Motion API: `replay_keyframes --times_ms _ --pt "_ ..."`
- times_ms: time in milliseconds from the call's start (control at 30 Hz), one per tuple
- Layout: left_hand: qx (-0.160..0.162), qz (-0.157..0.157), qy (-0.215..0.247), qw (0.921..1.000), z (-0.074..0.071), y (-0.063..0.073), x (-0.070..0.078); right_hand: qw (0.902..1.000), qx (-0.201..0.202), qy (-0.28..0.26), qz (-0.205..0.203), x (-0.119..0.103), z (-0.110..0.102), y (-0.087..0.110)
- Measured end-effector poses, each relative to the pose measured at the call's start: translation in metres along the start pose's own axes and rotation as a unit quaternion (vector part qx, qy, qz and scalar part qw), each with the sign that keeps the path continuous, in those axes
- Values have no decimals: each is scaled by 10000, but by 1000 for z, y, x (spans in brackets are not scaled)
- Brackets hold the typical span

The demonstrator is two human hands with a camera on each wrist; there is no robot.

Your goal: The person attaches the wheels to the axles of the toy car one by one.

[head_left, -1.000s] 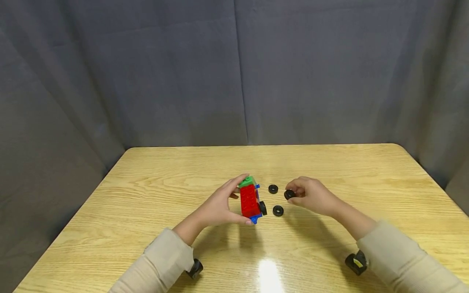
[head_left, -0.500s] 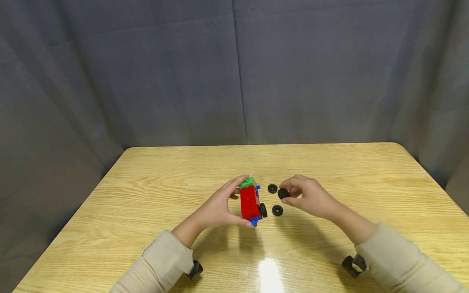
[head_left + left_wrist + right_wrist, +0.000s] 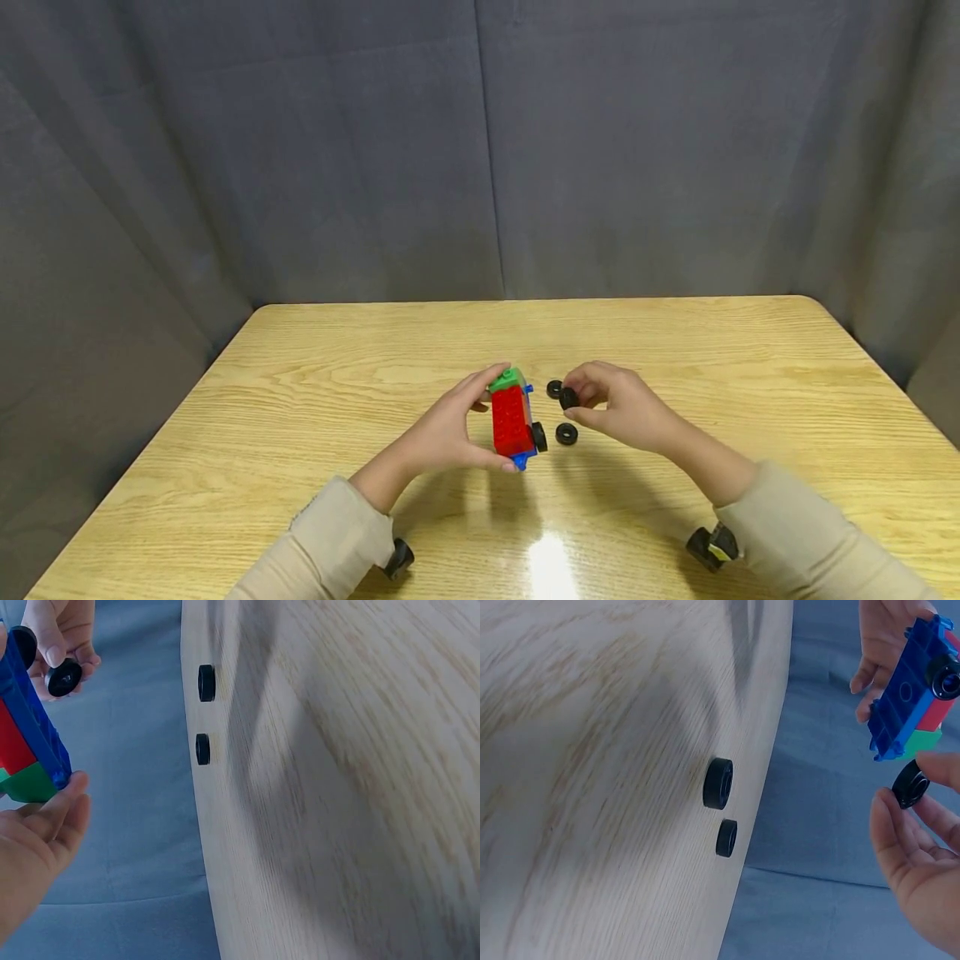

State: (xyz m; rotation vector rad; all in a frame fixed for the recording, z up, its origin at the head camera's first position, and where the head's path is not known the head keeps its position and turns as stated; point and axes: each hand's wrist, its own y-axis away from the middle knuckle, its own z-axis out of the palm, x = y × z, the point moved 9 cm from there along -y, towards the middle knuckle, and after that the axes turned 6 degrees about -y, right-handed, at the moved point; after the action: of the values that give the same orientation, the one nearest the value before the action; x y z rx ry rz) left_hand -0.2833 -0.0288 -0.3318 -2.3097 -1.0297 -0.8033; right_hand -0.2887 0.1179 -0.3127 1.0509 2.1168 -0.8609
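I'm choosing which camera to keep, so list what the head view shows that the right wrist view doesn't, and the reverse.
Head view only: beige sleeves, the black wrist devices, and the studded top of the red brick. Right wrist view only: the underside of the blue base. Both: the left hand holding the toy car, the right hand pinching a black wheel, another wheel fitted on the car, two loose wheels on the wooden table, and the fabric backdrop.

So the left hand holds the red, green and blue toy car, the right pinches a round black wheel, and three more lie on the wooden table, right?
Not three: two round black wheels lie on the wooden table, per the head view. The rest holds.
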Motion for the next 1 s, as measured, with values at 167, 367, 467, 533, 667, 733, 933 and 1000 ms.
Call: replay_keyframes --times_ms 167,367,467,533,667,733,933,1000 --pt "-40 -98 -60 9999 -4 3 14 10000 15 -85 44 0 1 -1" --pt "-68 -64 -42 9999 -11 8 37 9995 72 -310 88 1 3 -2" --pt "-41 22 -20 10000 -6 5 25 9986 73 -471 213 3 5 -2" --pt "-23 67 -20 10000 -3 3 15 9981 59 -539 283 3 7 -2" --pt "20 204 41 9998 0 1 6 9974 9 -640 340 3 10 -3" --pt "34 298 77 9995 1 1 7 9970 -3 -686 361 4 11 -3" --pt "25 417 52 9991 2 1 10 9960 -18 -811 363 5 12 -3" --pt "-2 404 58 9992 3 1 11 9957 -32 -856 362 6 13 -4"
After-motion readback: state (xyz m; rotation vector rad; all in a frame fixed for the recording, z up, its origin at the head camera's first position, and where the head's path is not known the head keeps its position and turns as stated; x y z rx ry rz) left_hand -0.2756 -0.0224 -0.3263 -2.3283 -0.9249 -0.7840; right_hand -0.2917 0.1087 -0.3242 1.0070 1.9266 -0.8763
